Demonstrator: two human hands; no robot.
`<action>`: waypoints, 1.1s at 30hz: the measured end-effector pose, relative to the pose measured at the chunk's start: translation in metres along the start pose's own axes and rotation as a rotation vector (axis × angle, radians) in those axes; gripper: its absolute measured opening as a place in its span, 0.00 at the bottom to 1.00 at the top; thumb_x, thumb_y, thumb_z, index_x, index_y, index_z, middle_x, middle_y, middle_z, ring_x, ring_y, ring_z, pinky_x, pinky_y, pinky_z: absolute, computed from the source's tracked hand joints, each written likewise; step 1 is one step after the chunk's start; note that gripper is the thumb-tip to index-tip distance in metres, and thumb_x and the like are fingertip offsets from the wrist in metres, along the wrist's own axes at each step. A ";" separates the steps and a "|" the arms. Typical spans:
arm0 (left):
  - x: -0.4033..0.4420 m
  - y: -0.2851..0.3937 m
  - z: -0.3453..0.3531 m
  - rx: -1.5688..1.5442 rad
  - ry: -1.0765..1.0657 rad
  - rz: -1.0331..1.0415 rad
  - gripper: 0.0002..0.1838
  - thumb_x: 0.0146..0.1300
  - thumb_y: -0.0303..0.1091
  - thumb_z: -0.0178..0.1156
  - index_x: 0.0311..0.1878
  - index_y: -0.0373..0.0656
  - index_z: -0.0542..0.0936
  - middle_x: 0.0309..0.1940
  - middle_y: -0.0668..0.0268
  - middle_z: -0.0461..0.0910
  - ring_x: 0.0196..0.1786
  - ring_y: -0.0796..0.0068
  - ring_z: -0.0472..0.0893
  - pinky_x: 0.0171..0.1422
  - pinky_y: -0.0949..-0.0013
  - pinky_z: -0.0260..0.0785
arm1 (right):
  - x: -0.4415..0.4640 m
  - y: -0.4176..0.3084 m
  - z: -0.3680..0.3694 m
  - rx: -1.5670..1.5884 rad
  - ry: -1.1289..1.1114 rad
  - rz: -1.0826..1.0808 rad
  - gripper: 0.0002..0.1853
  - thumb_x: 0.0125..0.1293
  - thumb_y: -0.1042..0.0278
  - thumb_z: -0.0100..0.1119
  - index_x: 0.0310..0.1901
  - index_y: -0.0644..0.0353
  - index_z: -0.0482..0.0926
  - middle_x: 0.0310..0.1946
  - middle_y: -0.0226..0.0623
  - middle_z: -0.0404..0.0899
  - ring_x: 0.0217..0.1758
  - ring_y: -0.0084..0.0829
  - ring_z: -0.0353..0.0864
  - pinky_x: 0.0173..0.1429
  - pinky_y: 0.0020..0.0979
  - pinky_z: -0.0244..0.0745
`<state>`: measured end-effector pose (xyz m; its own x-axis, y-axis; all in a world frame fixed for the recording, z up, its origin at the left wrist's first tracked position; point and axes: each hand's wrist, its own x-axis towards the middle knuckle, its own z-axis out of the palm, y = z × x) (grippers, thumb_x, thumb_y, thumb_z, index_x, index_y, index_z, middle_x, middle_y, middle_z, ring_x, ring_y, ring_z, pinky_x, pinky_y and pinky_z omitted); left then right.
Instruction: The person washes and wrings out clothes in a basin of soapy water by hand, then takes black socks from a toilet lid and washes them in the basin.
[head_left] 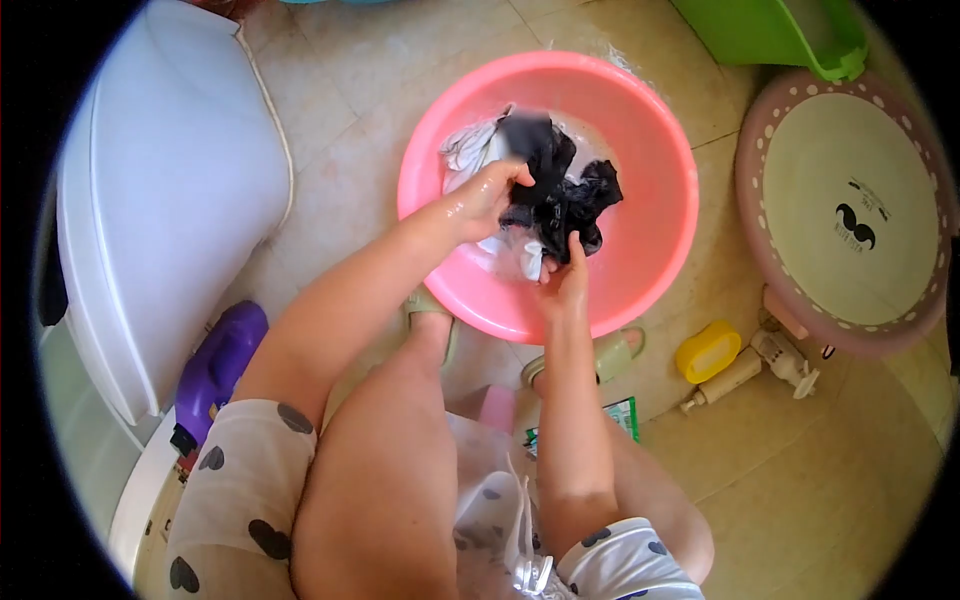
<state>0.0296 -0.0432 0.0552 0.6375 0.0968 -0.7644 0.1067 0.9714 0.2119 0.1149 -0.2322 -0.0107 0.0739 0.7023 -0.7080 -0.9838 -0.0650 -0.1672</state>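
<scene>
A pink basin [660, 230] stands on the tiled floor in front of me. Over it, dark wet cloth [550, 200] is gripped by both of my hands. My left hand [490, 202] holds its left side, with suds on the skin. The lower edge is pinched by my right hand [565, 275], thumb on top. White cloth [470, 150] lies in the basin to the left of the dark cloth, and a white piece shows beside my right fingers. Part of the dark cloth's top is blurred.
A white tub [180, 190] is at the left, with a purple bottle [222, 365] by it. At the right are a round pink-rimmed basin [850, 210], a green container [745, 30], a yellow soap dish [708, 351] and a pump bottle [785, 362]. Green slippers [612, 355] are below the pink basin.
</scene>
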 end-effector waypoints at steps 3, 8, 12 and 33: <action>-0.012 0.009 0.008 0.135 -0.091 0.112 0.15 0.52 0.30 0.52 0.45 0.45 0.76 0.31 0.71 0.72 0.33 0.81 0.69 0.32 0.73 0.58 | -0.025 -0.006 0.068 -0.636 0.491 -0.450 0.19 0.60 0.64 0.60 0.51 0.63 0.74 0.40 0.32 0.78 0.42 0.27 0.75 0.52 0.28 0.69; -0.024 0.021 0.012 -0.001 -0.385 0.129 0.26 0.54 0.26 0.51 0.59 0.49 0.69 0.37 0.72 0.69 0.32 0.83 0.67 0.29 0.79 0.55 | -0.046 -0.040 0.118 -0.240 0.057 -0.548 0.25 0.55 0.76 0.55 0.57 0.64 0.68 0.49 0.37 0.74 0.53 0.31 0.72 0.60 0.32 0.65; 0.008 0.000 -0.020 0.003 -0.095 0.065 0.18 0.59 0.30 0.53 0.54 0.43 0.71 0.33 0.71 0.70 0.31 0.80 0.68 0.30 0.77 0.57 | -0.028 -0.059 0.083 -0.397 0.226 -0.358 0.22 0.52 0.74 0.62 0.50 0.66 0.75 0.41 0.36 0.79 0.44 0.27 0.76 0.51 0.28 0.69; 0.012 -0.018 0.021 -0.016 -0.071 -0.157 0.28 0.54 0.60 0.64 0.46 0.45 0.78 0.39 0.65 0.80 0.38 0.70 0.80 0.44 0.64 0.76 | -0.036 0.001 0.127 -1.479 0.551 -0.896 0.17 0.60 0.63 0.63 0.47 0.63 0.76 0.29 0.52 0.81 0.31 0.46 0.83 0.36 0.41 0.76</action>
<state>0.0511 -0.0643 0.0544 0.6664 -0.0712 -0.7422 0.1974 0.9767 0.0836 0.0901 -0.1676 0.1016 0.7834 0.6055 -0.1402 0.2977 -0.5636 -0.7706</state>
